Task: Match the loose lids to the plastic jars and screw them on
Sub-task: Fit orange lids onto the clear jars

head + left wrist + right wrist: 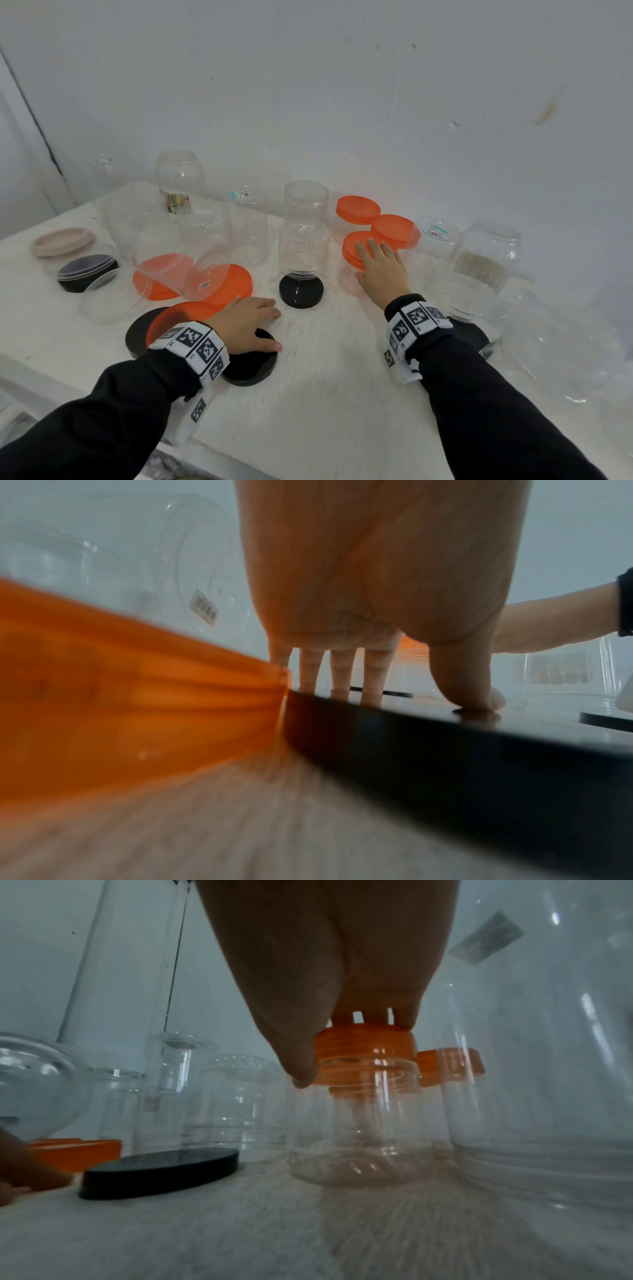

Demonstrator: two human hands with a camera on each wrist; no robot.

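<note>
Orange lid (359, 250) on a small clear jar (352, 274) is sitting toward the back right of the white table (325, 394) in the head view, right hand (380, 270) lying on it with fingers spread flat and thumb down its side, while the left hand (246, 325) is resting on a black lid (250, 366) near the front left edge, just beside a loose orange lid (191, 313). Left wrist view is showing fingers (310, 669) straight and thumb tip pressing the black lid (445, 764), orange lid (120, 696) touching its rim. Right wrist view is showing the hand (335, 974) capping the orange lid (366, 1050) on the upright jar (363, 1123), another black lid (161, 1172) lying left.
</note>
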